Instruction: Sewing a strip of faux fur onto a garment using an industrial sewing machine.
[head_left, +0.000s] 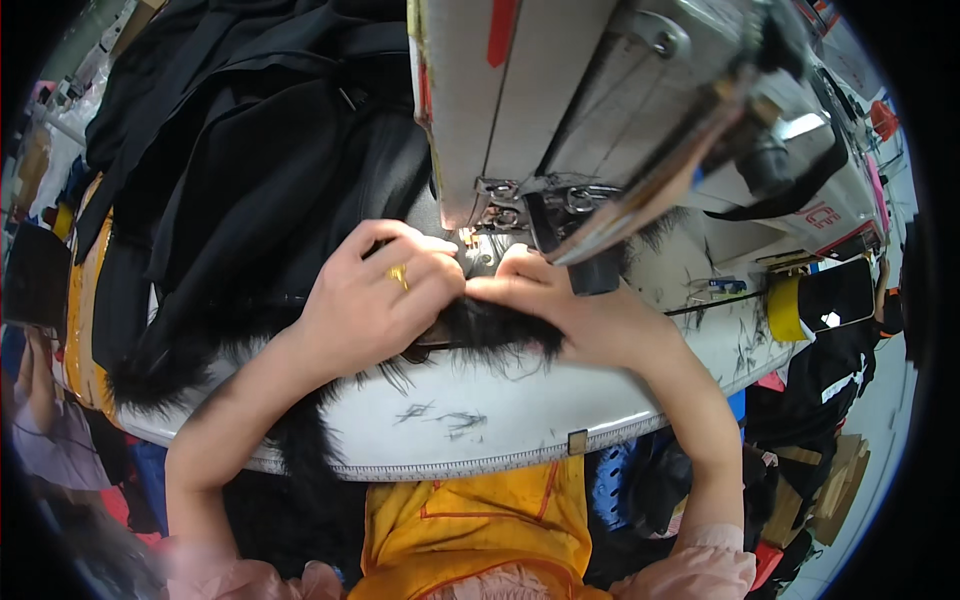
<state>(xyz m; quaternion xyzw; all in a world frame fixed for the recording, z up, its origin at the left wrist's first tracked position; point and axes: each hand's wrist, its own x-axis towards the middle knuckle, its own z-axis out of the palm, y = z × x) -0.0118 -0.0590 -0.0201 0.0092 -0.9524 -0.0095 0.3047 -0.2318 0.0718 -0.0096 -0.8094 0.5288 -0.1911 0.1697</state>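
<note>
Right in front of the sewing machine's (pixel 505 110) lit needle area (pixel 472 240), my two hands meet fingertip to fingertip over black fur trim (pixel 495 328). My left hand (pixel 380 290), with a yellow ring on one finger, is closed with bent fingers on the trim's left part. From the other side my right hand (pixel 570 300) pinches the trim, thumb toward the left hand; the machine's parts partly cover it. Black garment fabric (pixel 250 170) spreads left and behind the left hand. A furry strip (pixel 305 435) hangs over the table's front edge.
The white machine table (pixel 520 400) has a measuring tape (pixel 480 466) along its front edge and loose black fibres on top. A metal arm (pixel 650 170) slants down close above my right hand. Another person (pixel 50 430) is at the far left.
</note>
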